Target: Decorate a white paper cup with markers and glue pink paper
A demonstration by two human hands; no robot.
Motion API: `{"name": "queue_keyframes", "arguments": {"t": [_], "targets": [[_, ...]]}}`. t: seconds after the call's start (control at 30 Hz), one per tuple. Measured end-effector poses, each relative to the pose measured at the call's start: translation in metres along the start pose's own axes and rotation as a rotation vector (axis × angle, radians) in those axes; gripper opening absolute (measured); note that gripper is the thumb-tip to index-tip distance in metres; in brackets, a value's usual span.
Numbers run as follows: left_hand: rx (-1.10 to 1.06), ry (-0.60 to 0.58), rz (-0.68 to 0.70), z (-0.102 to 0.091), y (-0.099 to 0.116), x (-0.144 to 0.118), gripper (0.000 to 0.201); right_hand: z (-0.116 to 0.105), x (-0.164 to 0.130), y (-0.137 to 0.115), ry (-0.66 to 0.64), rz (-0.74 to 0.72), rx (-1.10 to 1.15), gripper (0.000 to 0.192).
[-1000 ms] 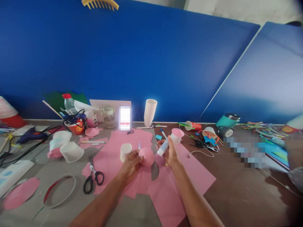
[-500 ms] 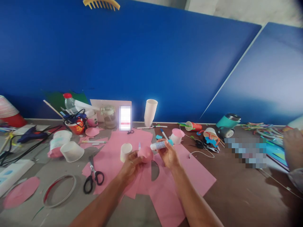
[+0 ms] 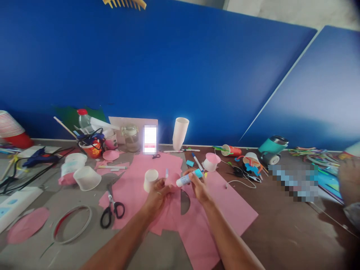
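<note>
Between the thumb and fingers of my left hand is a small pink paper circle. My right hand is closed round a glue stick, its white end touching or just over the paper circle; I cannot tell which. The blue glue cap lies behind it on the table. Beneath both hands spread pink paper sheets, one with a curved cut-out. A white paper cup stands just left of my left hand. Scissors with black handles lie farther left.
A tape ring, white cups and a glue gun with its cable occupy the left. At the back stand a cup stack and a glass jar. A teal tumbler lies right; another person's hand shows at the right edge.
The glue stick has tilted, its white end now lower and nearer the paper circle. My left hand keeps its hold on the circle, which now appears flatter to view.
</note>
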State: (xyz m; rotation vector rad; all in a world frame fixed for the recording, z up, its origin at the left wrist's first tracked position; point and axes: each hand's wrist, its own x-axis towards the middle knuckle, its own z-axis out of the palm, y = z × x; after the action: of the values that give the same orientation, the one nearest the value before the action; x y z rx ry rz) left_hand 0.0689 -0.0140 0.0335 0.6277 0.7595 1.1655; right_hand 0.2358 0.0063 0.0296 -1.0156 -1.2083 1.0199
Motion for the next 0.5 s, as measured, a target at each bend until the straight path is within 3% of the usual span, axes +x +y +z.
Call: {"name": "queue_keyframes", "arguments": {"t": [0.23,0.37,0.5], "targets": [[0.042,0.014,-0.015,0.0,0.0,0.0,0.031,0.004,-0.008,-0.014,-0.11,-0.072,-0.143,0.027],[0.05,-0.003,0.007,-0.001,-0.001,0.0,0.034,0.001,-0.003,-0.007,0.046,-0.096,-0.059,0.037],[0.153,-0.017,0.097,-0.005,-0.003,0.002,0.03,-0.003,0.008,-0.001,0.235,-0.03,0.221,0.049]]}}
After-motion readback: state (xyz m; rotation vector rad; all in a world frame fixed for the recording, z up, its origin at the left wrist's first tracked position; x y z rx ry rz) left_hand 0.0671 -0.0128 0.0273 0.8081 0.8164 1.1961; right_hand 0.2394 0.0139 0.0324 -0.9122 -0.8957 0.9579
